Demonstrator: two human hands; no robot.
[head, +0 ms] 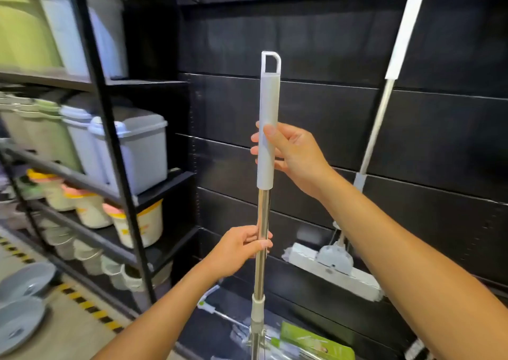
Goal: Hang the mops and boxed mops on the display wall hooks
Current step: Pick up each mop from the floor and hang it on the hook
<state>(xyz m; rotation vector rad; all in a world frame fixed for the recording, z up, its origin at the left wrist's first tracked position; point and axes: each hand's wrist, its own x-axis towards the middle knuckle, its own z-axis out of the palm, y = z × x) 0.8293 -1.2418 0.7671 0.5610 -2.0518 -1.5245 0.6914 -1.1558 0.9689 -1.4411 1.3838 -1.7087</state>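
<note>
beneath upright mop (263,208), green packaging (316,341), text illegible

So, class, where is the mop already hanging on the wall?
Head view, right side: the hanging mop slants against the black display wall, just right of the right hand and the held mop.

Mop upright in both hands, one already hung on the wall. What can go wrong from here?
1. The loop on the held mop is small and no free hook shows on the dark wall, so it may miss.
2. Swinging it rightward could knock the hung mop, which hangs tilted.
3. The left hand grips shiny steel pole, the right hand the white grip; a slip would drop it toward the green box below.
</note>
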